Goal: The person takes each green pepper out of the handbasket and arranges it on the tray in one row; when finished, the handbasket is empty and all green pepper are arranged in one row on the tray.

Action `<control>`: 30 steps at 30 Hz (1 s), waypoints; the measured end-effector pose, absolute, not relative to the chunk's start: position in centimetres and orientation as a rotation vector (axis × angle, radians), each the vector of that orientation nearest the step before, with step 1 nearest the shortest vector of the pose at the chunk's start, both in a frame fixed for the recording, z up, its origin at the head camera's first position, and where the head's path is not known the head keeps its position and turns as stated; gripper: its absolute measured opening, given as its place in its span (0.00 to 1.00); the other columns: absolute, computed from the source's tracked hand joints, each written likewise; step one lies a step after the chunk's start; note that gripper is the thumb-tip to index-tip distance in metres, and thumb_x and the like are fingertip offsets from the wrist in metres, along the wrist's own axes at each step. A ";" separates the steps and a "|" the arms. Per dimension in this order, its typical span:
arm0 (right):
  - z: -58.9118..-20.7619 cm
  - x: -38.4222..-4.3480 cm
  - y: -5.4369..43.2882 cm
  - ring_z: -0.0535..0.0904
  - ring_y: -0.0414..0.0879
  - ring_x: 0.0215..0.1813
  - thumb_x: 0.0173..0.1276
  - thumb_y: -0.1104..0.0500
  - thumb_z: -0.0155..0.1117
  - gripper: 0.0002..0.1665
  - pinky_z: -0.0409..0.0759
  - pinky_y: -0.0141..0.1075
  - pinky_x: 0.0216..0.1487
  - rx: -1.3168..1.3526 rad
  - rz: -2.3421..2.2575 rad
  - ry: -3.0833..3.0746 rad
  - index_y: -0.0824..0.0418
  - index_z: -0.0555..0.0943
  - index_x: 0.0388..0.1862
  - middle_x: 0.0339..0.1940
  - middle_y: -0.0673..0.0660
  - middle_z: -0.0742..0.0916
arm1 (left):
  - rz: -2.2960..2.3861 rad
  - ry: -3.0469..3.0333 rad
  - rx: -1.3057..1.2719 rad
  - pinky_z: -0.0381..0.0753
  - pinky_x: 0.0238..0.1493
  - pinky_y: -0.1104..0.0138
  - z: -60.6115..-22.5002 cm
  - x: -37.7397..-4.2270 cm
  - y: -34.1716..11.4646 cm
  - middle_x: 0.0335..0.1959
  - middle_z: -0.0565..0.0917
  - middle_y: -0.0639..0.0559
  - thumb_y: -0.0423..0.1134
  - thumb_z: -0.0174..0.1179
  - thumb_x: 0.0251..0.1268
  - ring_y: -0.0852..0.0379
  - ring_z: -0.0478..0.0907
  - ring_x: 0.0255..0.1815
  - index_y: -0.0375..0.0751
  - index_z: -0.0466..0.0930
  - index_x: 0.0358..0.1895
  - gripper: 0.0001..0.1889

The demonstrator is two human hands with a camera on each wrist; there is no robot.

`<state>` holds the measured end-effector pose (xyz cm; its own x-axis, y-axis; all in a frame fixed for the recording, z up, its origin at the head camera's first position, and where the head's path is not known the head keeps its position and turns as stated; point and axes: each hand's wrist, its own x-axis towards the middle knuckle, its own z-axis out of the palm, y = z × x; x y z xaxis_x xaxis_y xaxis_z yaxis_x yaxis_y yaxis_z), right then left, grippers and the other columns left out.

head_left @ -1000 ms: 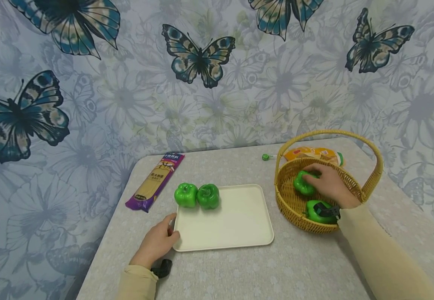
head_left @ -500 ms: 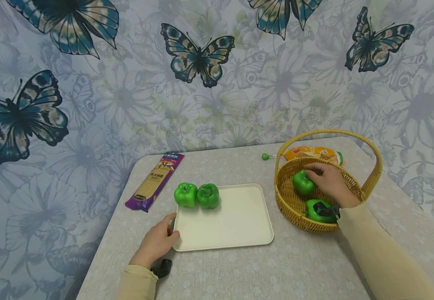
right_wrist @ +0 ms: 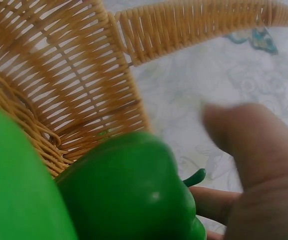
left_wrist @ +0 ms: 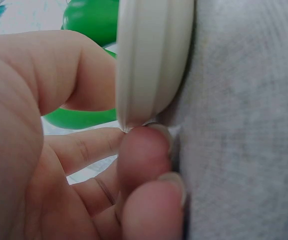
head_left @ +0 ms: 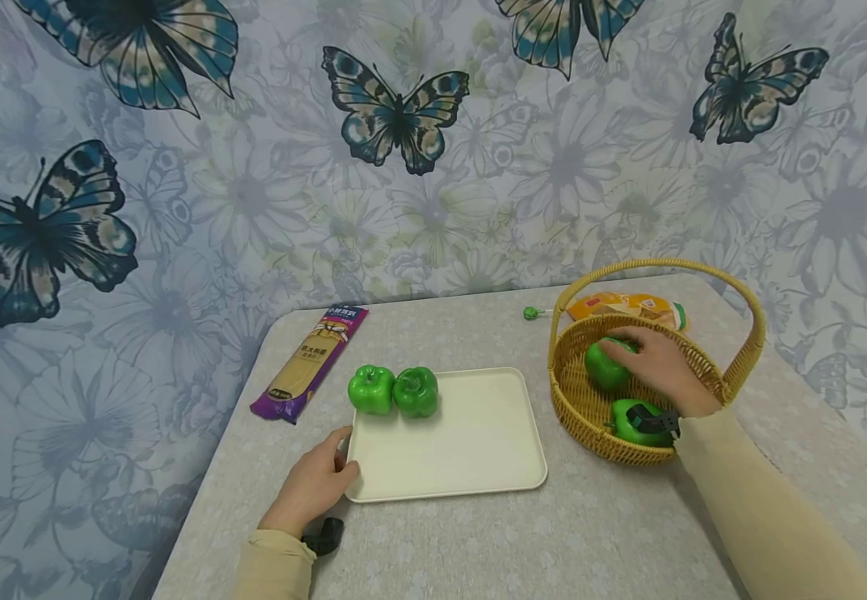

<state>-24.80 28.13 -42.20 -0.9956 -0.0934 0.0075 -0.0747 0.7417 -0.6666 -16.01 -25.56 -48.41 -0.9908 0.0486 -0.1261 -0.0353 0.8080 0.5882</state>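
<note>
In the head view my left hand point(head_left: 312, 483) pinches the left rim of a cream tray point(head_left: 456, 446). Seen from the left wrist, its thumb point(left_wrist: 91, 70) lies against the tray's inner side, with fingertips at the outer edge. Two green bell peppers point(head_left: 371, 390) sit side by side at the tray's back left corner. My right hand point(head_left: 659, 367) reaches into a wicker basket point(head_left: 576, 429), over a green bell pepper point(head_left: 603, 371). From the right wrist, the thumb stands apart from that pepper, and fingers show behind its stem. A second pepper point(head_left: 626, 422) lies nearer, partly under the wrist.
A purple pasta packet point(head_left: 306, 367) lies left of the tray. Behind the basket are an orange package point(head_left: 628, 307) and a small green item point(head_left: 531, 313). The basket's tall handle point(head_left: 662, 264) arches beyond my right hand. A butterfly-patterned wall stands behind the table.
Inside the basket, my right fingers shift on the far pepper, which turns slightly; the thumb lifts back and comes over it again. The left hand and tray stay in place.
</note>
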 end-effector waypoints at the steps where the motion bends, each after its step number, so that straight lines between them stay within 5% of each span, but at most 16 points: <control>1: -42.2 -24.8 28.1 0.67 0.72 0.72 0.71 0.27 0.56 0.50 0.68 0.69 0.64 -0.147 -1.095 2.911 0.61 0.70 0.76 0.76 0.71 0.71 | 0.934 2.859 0.010 0.71 0.28 0.62 -48.4 -16.0 -25.6 0.33 0.80 0.51 0.39 0.60 0.67 0.55 0.73 0.28 0.39 0.66 0.76 0.33; 7: -42.6 -25.0 28.1 0.75 0.66 0.64 0.63 0.29 0.68 0.56 0.75 0.62 0.59 -0.196 -1.018 2.940 0.62 0.68 0.78 0.73 0.69 0.73 | 0.941 2.863 0.014 0.71 0.28 0.62 -48.3 -15.9 -25.5 0.32 0.79 0.51 0.39 0.60 0.67 0.55 0.72 0.27 0.39 0.66 0.76 0.33; 21: -42.6 -24.8 28.2 0.77 0.64 0.60 0.70 0.41 0.68 0.43 0.78 0.57 0.54 -0.281 -1.039 2.972 0.63 0.70 0.75 0.71 0.71 0.73 | 0.927 2.868 0.011 0.70 0.27 0.63 -48.2 -15.9 -25.5 0.32 0.79 0.51 0.38 0.60 0.67 0.56 0.72 0.27 0.39 0.67 0.75 0.33; 30: -42.7 -24.7 28.1 0.73 0.67 0.66 0.70 0.38 0.67 0.44 0.75 0.62 0.58 -0.262 -1.069 2.952 0.61 0.70 0.76 0.75 0.70 0.70 | 0.926 2.872 0.005 0.71 0.28 0.63 -48.1 -15.7 -25.4 0.32 0.79 0.51 0.39 0.60 0.68 0.56 0.72 0.28 0.38 0.66 0.76 0.33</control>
<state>-24.72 28.14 -42.69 -0.9862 -0.1528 0.0645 -0.1586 0.7559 -0.6352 -15.75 -25.41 -48.13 -0.9923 0.0413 -0.1169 -0.0348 0.8123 0.5823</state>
